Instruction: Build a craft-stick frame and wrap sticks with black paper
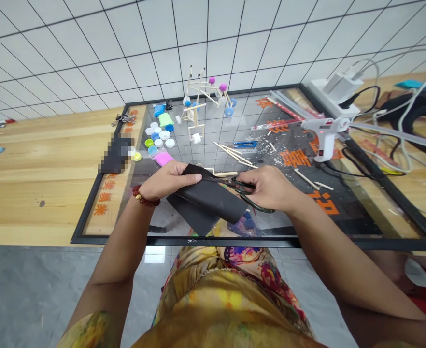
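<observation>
My left hand (175,181) pinches the upper left part of a sheet of black paper (213,198), thumb on top. The sheet is bent, with one flap hanging toward the front edge of the glass. In my right hand (271,188) are scissors (258,205) with dark handles, my fingers through the loops. Their blades point left and lie at the paper's upper edge; how far they are closed is hard to see. Just behind the paper lie several thin wooden sticks (236,154) and a blue cutter (245,144).
A stick model (196,113) with pink and blue pieces stands at the back. Several small caps (158,142) and a pink packet (163,158) lie to the left. At right are a white glue gun (325,137), a power strip (334,99) and loose cables. The black-framed glass (100,193) rests on a wooden table.
</observation>
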